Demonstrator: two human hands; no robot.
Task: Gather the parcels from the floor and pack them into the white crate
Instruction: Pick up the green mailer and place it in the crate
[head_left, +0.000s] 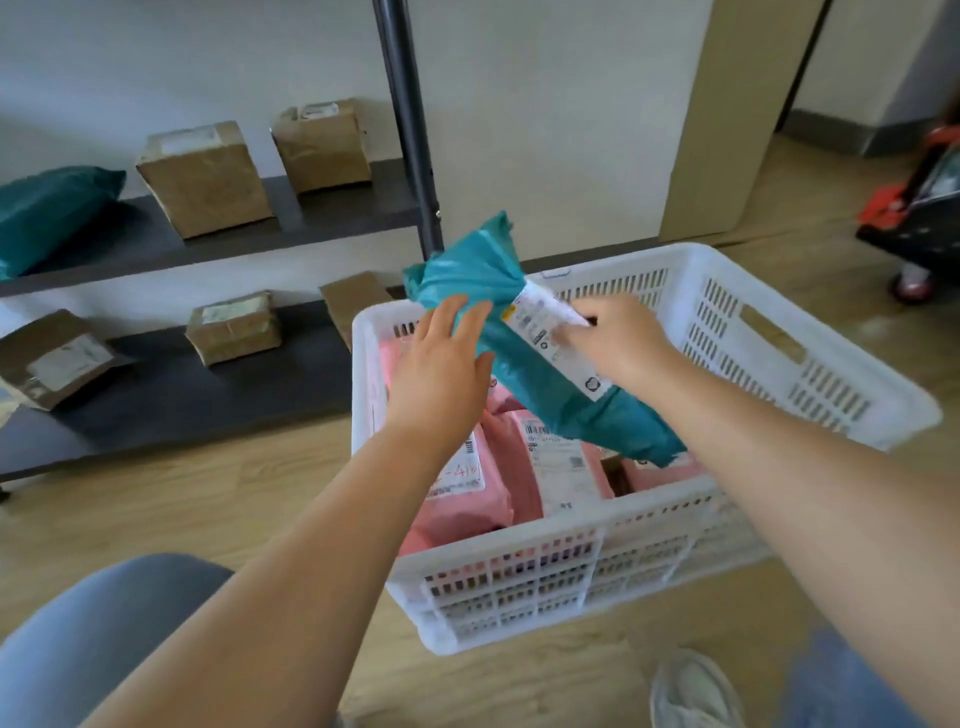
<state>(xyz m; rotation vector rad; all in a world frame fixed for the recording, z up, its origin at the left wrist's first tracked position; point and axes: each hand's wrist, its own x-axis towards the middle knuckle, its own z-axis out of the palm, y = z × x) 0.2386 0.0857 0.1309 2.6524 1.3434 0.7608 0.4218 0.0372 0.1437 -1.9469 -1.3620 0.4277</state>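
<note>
While the right hand (618, 338) pinches the teal parcel (524, 358) at its white label (550, 332), the left hand (441, 358) lies flat and open against the parcel's near side. It slants over the white crate (779, 332), low end touching the pink parcels (561, 467) inside. Packing is under way; next it likely needs laying flat on them and letting go.

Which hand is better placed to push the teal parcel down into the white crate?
Left. The left hand lies flat and open on the teal parcel, above the pink parcels; the right hand pinches its label end.
</note>
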